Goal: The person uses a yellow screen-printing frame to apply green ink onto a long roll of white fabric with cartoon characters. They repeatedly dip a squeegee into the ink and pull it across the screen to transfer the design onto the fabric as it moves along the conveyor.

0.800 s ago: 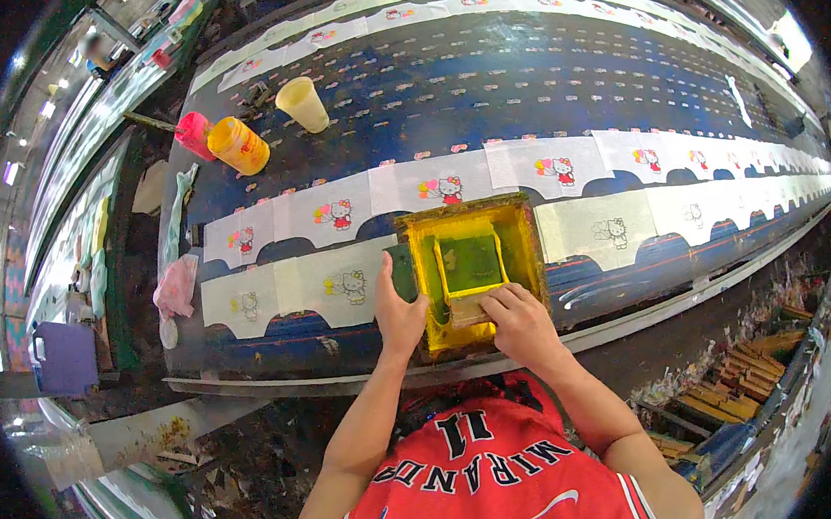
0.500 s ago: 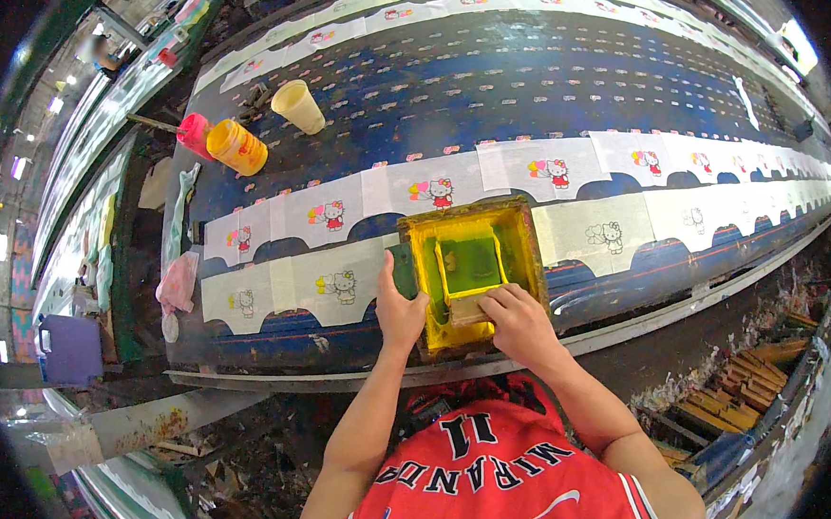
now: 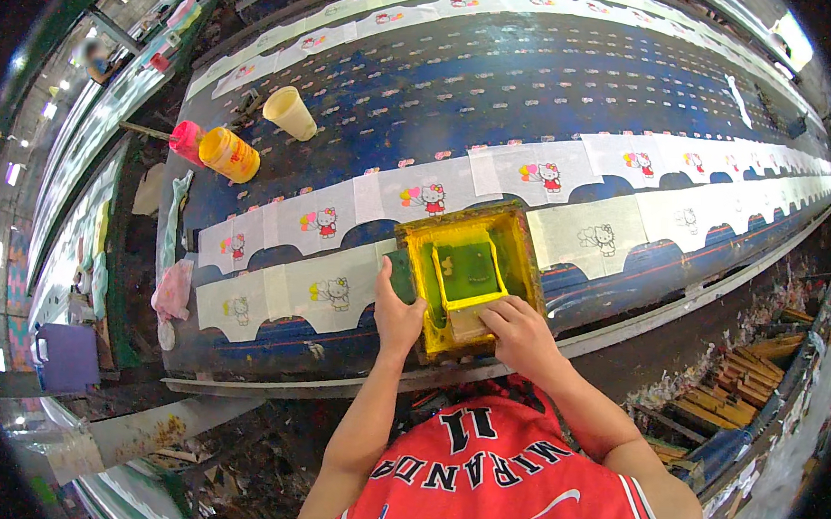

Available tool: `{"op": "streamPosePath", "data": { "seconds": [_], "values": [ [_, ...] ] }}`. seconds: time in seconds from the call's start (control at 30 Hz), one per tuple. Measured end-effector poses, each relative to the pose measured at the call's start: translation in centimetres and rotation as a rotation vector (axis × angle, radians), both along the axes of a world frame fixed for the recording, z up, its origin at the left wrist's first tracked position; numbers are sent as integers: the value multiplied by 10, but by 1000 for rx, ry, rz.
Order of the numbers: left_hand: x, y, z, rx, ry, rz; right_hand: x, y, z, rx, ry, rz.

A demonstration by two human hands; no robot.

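A wooden-walled screen printing frame (image 3: 528,238), stained yellow inside, lies over the near row of pale cloth pieces. Its mesh looks green in the middle, with yellow ink around it. My left hand (image 3: 399,317) is closed on the frame's left wall, thumb pointing away from me. In my right hand (image 3: 523,336) is a squeegee with a wooden grip (image 3: 470,323), resting inside the frame near its close side. The fingers wrap over the grip, partly hiding it. Left of the frame, a cloth piece (image 3: 314,280) carries a cartoon cat outline with yellow balloons.
The long dark table (image 3: 367,114) holds further rows of printed cloth (image 3: 526,171). Toward the far left stand an orange-yellow jar (image 3: 229,156), a pink container (image 3: 187,141) and a cream cup (image 3: 291,113). A pink rag (image 3: 173,289) hangs at the left edge. Wood scraps (image 3: 741,389) lie lower right.
The whole view has shifted slightly. Inside the frame, the squeegee and my right hand sit a touch nearer to me; my left hand keeps its hold on the frame.
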State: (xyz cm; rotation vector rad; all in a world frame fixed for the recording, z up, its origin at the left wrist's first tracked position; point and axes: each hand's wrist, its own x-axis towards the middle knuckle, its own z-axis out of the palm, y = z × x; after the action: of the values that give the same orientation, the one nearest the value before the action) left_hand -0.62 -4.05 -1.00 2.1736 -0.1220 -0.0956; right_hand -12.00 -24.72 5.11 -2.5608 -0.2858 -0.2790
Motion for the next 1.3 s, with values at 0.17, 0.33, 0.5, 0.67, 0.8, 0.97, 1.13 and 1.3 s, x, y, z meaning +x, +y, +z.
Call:
{"op": "streamPosePath", "data": {
  "seconds": [0.17, 0.33, 0.5, 0.67, 0.8, 0.97, 1.13, 1.3],
  "values": [
    [5, 5, -4, -113, 187, -14, -13, 0, 4, -2, 27, 31],
    [4, 3, 3, -25, 80, -32, -14, 3, -6, -28, -4, 27],
    [5, 6, 4, -49, 121, -49, 8, 0, -23, -9, -56, 33],
    [5, 5, 1, -42, 99, -80, 84, -14, -32, -42, -78, -55],
    [3, 2, 6, -19, 84, -51, 128, -26, -8, 42, -78, -21],
    [4, 2, 6, -24, 133, -68, 105, -21, -29, 21, -56, -73],
    [2, 1, 9, 61, 152, -37, 19, 2, -20, 21, -73, -11],
    [-9, -25, 20, -38, 27, 5, 9, -31, -12, 22, -66, 35]
  ]
}}
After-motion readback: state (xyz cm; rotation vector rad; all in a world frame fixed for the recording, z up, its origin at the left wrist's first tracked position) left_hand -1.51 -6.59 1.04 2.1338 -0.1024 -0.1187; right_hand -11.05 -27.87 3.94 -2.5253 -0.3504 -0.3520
